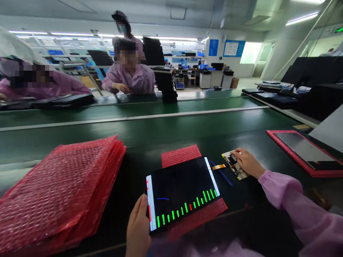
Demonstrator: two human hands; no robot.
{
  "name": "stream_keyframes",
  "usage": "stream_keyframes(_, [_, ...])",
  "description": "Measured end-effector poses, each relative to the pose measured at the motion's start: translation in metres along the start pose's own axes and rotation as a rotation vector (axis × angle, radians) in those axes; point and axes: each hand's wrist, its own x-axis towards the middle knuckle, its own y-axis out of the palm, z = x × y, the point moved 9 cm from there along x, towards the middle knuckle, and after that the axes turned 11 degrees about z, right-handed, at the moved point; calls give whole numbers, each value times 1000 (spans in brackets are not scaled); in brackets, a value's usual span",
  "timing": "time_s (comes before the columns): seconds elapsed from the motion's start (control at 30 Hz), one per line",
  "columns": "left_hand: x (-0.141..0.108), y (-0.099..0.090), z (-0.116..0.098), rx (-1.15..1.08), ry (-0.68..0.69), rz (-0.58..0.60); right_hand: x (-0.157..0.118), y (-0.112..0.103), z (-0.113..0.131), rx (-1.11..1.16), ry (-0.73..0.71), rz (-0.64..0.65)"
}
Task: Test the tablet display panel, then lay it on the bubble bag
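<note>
A lit tablet-sized display panel (182, 192) is tilted toward me, showing green bars and one red bar on black. My left hand (139, 228) grips its left edge, thumb in front and fingers hidden behind. An orange flex cable (219, 166) runs from the panel's right side toward a small circuit board (233, 159). Over that board lies my right hand (246, 162), palm down, fingers stretched onto its top and touching it. A dark blue wire (225, 177) lies between panel and board. Red bubble wrap (180, 155) shows beneath the panel.
Red bubble-wrap bags (59, 185) are piled at the left. Another panel (308, 150) lies on red wrap at the right. Beyond a green conveyor belt (139, 123), several co-workers in pink (134, 80) stand or sit near a stack of black trays (167, 84).
</note>
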Motion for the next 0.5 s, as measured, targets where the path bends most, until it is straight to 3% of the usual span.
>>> stream_keyframes(0.1, [-1,-1,-4,8,33,24,-4,-12,2,115,31,-89])
stream_keyframes(0.2, [-1,-2,-8,-62,51,67,-17,-24,25,291,53,-182])
stream_keyframes(0.23, [-1,-3,-6,-130,15,50,-22,-23,40,365,44,-168])
stream_keyframes(0.37, [-3,-1,-4,-351,-91,-18,-38,5,125,698,-87,123])
stream_keyframes(0.4, [-2,2,-9,-362,-78,-5,-42,14,143,933,-104,221])
stream_keyframes(0.43, [-1,5,-15,-369,-57,13,-45,16,154,1110,-80,230])
stream_keyframes(0.5, [2,14,-27,-368,0,82,-48,7,160,1264,-47,116])
